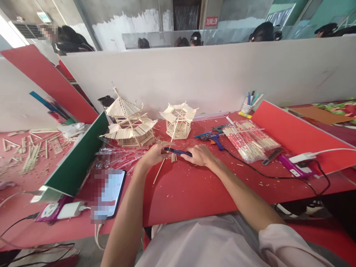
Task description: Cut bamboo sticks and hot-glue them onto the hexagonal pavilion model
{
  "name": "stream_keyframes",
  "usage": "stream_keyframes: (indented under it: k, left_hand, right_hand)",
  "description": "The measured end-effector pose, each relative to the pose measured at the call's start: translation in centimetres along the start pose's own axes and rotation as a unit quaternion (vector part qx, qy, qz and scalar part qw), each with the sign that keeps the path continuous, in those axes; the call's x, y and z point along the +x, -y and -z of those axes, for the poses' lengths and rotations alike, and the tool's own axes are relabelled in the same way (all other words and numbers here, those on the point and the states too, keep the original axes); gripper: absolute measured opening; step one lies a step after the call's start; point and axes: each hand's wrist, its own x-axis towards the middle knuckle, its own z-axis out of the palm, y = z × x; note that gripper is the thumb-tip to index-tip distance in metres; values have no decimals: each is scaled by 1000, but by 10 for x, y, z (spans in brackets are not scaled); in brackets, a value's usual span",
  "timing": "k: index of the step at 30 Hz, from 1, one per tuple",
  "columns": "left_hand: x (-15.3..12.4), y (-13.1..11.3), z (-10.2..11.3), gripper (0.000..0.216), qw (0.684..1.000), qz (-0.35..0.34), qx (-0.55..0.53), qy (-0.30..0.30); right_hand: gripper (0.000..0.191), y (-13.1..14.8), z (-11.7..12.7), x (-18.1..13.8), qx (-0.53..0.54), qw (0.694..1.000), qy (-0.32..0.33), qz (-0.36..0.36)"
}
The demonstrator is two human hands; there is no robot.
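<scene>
A long thin wooden stick (158, 172) slants between the fingers of my left hand (154, 154), which are closed on it. My right hand (200, 155) is wrapped round the handles of dark blue pliers (180, 151). The pliers' head reaches the stick beside my left fingers; whether the jaws are shut on it, I cannot tell. Several short stick pieces (174, 158) lie beneath the tool. Behind my hands stand a two-tiered pavilion model (130, 128) made of sticks and a smaller hexagonal stick model (179, 120), whose middle is open at the top.
A glue gun (214, 140) with a black cord lies right of my hands, beside bagged sticks (250, 141). A phone (112, 194) lies at left near a green divider (78, 157). A red divider (303, 135) and power strip (297, 166) are at right. Scraps dot the red table (189, 196).
</scene>
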Motion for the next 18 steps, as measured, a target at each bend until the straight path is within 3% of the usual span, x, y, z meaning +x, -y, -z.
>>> stream_keyframes:
  k: [10,18]
  left_hand:
    - [-1,-4,3,46,999,-1,33,-9]
    - [-4,-6,3,50,1000,9,-23,-20]
  right_hand:
    - [64,0,-8,4,4,1000,-12,-6]
    - [67,-3,-8,6,-12,1000,-17,-11]
